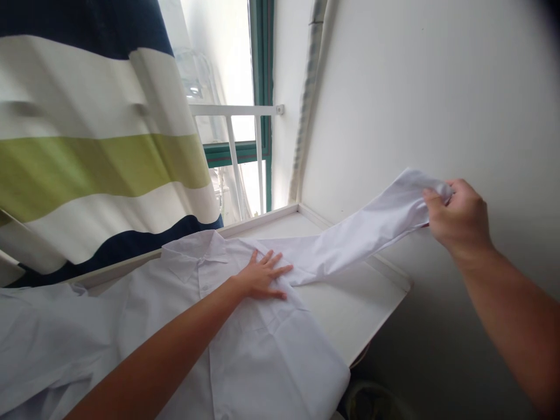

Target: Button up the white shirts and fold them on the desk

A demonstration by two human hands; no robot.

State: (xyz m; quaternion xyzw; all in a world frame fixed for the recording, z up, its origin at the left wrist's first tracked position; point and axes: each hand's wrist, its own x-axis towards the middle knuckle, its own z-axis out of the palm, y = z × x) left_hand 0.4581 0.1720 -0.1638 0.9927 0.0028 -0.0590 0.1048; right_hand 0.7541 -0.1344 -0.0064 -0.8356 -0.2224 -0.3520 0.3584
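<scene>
A white button-up shirt lies flat on a white table, collar toward the window. My left hand rests flat on the shirt's shoulder, fingers spread. My right hand is closed on the cuff end of the shirt's sleeve, which it holds stretched out to the right, raised above the table and near the wall.
A striped curtain in navy, white and green hangs at the left. A window with a white railing is behind the table. A white wall fills the right side. A dark bin-like object sits below the table edge.
</scene>
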